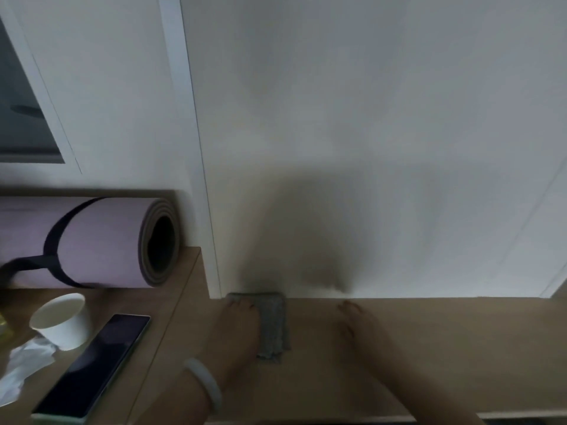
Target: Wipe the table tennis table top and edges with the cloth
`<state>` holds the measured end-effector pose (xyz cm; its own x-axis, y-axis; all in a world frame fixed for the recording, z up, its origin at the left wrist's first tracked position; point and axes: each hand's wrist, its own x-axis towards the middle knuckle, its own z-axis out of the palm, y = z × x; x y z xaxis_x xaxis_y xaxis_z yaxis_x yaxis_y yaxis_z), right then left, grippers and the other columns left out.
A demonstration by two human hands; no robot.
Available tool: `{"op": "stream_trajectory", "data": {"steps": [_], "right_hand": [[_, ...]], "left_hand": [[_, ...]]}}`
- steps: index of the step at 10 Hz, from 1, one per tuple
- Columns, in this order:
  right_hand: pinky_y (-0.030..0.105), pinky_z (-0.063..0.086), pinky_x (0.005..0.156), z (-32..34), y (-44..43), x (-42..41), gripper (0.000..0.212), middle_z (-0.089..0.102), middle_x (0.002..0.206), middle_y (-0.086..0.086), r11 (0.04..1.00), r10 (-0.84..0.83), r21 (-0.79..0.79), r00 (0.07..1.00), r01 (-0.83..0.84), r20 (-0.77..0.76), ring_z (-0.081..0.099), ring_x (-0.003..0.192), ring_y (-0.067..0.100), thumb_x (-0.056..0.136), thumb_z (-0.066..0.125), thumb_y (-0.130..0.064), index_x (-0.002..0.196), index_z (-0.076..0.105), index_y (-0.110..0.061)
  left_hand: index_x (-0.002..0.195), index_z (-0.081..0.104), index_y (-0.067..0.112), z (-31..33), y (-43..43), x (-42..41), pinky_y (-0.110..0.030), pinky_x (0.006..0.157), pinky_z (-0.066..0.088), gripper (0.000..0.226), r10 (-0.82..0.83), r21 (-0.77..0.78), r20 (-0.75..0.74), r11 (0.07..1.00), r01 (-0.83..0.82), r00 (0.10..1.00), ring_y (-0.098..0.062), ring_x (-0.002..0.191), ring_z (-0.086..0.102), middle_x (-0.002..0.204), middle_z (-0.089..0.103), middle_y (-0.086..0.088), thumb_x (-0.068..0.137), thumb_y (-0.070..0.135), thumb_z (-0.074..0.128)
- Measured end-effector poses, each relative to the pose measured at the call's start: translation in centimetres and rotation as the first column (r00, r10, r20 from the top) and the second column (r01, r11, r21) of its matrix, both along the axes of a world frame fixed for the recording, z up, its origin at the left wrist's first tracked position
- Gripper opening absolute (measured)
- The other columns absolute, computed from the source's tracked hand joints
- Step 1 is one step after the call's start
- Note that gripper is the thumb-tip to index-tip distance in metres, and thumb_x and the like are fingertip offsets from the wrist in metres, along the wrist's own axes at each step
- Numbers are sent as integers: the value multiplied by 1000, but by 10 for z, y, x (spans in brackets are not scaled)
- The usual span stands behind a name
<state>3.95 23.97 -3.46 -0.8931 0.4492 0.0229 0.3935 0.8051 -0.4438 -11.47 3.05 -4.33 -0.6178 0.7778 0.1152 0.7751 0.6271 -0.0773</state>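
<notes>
A grey cloth (273, 325) lies flat on the brown table top (445, 332), its far end against the white wall. My left hand (237, 326) rests on the cloth's left part with fingers stretched forward, pressing it down; a pale bangle sits on that wrist. My right hand (357, 322) lies flat on the bare table surface to the right of the cloth, fingers straight and pointing at the wall, apart from the cloth.
A rolled purple mat (92, 240) with a dark strap lies at the left by the wall. In front of it are a white paper cup (63, 320), a dark phone (98, 363) and crumpled tissue (24, 363). The white wall (368, 148) bounds the table's far edge.
</notes>
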Motion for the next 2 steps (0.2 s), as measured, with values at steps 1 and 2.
{"op": "stream_trajectory", "data": {"steps": [1, 2], "right_hand": [[21, 23, 112, 22, 35, 14, 42, 37, 157, 0, 996, -13, 85, 997, 19, -73, 35, 144, 15, 107, 43, -29, 148, 41, -18], [25, 26, 113, 49, 62, 38, 43, 41, 155, 0, 998, -12, 62, 985, 23, -175, 37, 143, 16, 106, 46, -30, 147, 43, -17]], "left_hand": [[129, 54, 17, 30, 16, 22, -32, 114, 24, 35, 69, -38, 18, 997, -68, 997, -21, 124, 50, 129, 58, -3, 95, 25, 48], [138, 45, 22, 58, 36, 56, -42, 117, 24, 44, 124, -24, 59, 992, -123, 991, -22, 129, 50, 133, 55, -1, 95, 23, 53]]}}
